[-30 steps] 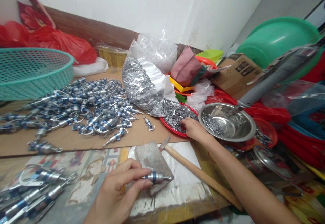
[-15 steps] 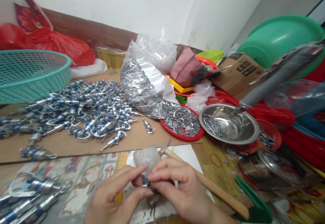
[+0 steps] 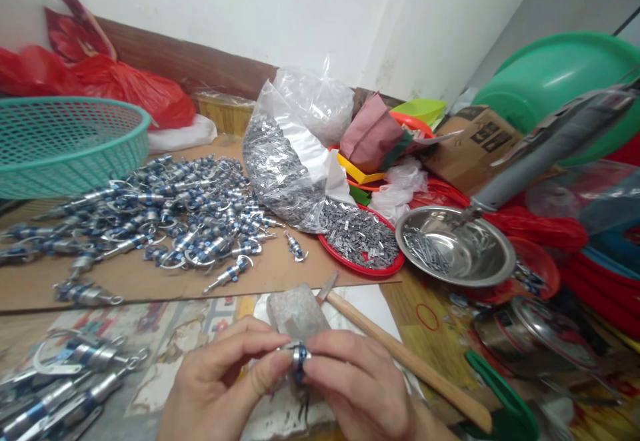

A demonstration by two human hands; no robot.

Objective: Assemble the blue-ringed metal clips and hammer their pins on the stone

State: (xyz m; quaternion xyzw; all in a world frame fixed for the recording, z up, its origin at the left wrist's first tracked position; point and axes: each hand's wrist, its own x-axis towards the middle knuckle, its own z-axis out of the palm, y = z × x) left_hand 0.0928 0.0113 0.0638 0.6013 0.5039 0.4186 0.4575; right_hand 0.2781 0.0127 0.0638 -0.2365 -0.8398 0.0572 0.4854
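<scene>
Close in front of me, my left hand [image 3: 225,381] and my right hand [image 3: 365,381] come together over the table [image 3: 450,354]. My left fingers and thumb are pinched nearly closed on a small silver and blue part [image 3: 300,361], and my right fingers are pinched on its other side. The part sits between my two hands, and I cannot tell if there is a tiny bit tucked under my right fingers, because they hide that spot. To my left, near the edge, lies a small bunch of silver and blue parts [image 3: 65,387] with white curved arms. Just past my hands is a gray block [image 3: 295,307]. A long wooden handle [image 3: 413,357] slants next to it, and a short pointed blade [image 3: 329,287] lies by the handle's far end. A bit farther off there is a flat piece of cardboard [image 3: 280,274]. One loose part [image 3: 295,246] lies on it, and a big pile of the same parts [image 3: 190,207] spreads out to the left. On the right, a red plate [image 3: 373,271] is full of little gray bits [image 3: 357,237], and beside it a shiny bowl [image 3: 475,244] has thin pins [image 3: 425,251] in it. Behind the plate leans a clear bag [image 3: 280,167] of gray bits. Farthest back is the white wall [image 3: 240,14].
</scene>
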